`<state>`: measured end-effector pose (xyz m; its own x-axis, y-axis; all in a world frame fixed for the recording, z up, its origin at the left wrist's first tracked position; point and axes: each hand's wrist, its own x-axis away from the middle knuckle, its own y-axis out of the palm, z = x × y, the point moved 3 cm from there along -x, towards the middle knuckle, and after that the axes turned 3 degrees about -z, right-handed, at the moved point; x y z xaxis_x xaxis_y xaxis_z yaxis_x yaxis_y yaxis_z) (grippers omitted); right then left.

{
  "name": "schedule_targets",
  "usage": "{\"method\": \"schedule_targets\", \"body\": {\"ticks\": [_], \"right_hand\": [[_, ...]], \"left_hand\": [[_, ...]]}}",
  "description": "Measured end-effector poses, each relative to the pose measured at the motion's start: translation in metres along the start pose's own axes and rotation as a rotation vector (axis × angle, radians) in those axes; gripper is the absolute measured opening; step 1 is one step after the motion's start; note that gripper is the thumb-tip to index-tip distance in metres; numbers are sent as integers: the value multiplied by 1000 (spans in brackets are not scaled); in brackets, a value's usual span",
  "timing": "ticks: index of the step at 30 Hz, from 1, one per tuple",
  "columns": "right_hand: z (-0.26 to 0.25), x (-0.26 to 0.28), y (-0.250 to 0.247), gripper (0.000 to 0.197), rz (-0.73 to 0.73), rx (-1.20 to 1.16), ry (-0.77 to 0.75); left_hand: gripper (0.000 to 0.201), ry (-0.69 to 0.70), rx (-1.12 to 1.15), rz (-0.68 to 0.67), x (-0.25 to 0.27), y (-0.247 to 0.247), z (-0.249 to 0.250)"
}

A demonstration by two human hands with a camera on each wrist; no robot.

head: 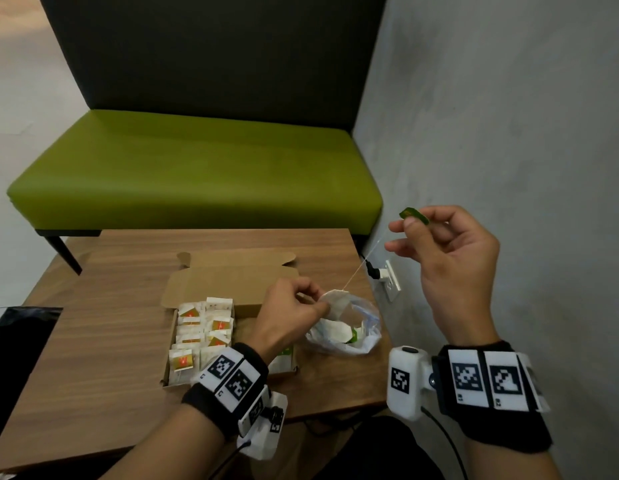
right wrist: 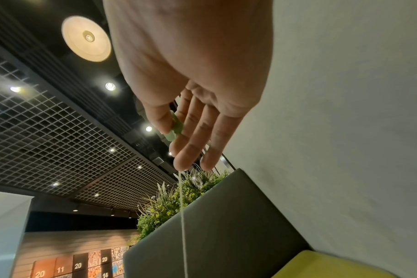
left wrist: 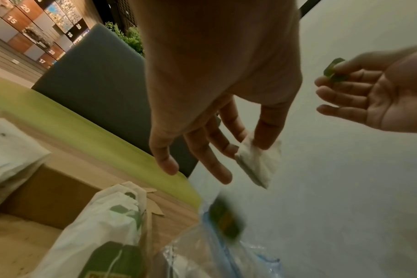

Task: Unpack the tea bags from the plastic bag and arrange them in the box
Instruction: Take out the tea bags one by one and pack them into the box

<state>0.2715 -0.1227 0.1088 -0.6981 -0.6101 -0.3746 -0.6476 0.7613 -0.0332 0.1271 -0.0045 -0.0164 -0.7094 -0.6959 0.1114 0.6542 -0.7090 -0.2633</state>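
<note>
An open cardboard box (head: 183, 292) sits mid-table, its left half packed with several white tea bags (head: 204, 327) with red-orange tags. To its right lies a clear plastic bag (head: 366, 327) holding more tea bags with green tags. My left hand (head: 294, 310) pinches a white tea bag (head: 335, 303) (left wrist: 259, 161) just above the plastic bag's mouth. My right hand (head: 439, 251), raised to the right, pinches that tea bag's green tag (head: 414, 215) (left wrist: 333, 70) (right wrist: 174, 129) between thumb and forefinger. The string (head: 363, 261) (right wrist: 182, 216) runs taut between tag and bag.
The wooden table (head: 121, 306) ends close to the grey wall (head: 508, 133) on the right, where a wall socket (head: 391, 278) has a plug in it. A green bench (head: 197, 174) stands behind the table. A dark object (head: 20, 327) lies at the left edge.
</note>
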Motion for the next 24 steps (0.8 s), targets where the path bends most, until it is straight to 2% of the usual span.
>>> {"method": "schedule_targets", "body": {"ticks": [4, 6, 10, 13, 17, 20, 21, 24], "right_hand": [[-5, -5, -2, 10, -28, 17, 6], [-5, -9, -8, 8, -24, 17, 11], [4, -12, -18, 9, 3, -33, 62], [15, -6, -14, 7, -21, -59, 124], [17, 4, -2, 7, -49, -57, 118], [2, 9, 7, 6, -68, -80, 44], [-5, 11, 9, 8, -84, -82, 14], [-26, 25, 19, 12, -154, -45, -45]], "left_hand": [[4, 26, -14, -40, -6, 8, 11], [6, 25, 49, -130, -2, 9, 17], [25, 41, 165, -339, 15, 12, 25], [21, 85, 145, -399, 25, 13, 28], [8, 112, 66, -366, 36, 16, 26], [10, 77, 72, -291, 41, 17, 16], [12, 58, 62, -237, 41, 16, 11], [34, 4, 17, -39, 42, 5, -4]]}}
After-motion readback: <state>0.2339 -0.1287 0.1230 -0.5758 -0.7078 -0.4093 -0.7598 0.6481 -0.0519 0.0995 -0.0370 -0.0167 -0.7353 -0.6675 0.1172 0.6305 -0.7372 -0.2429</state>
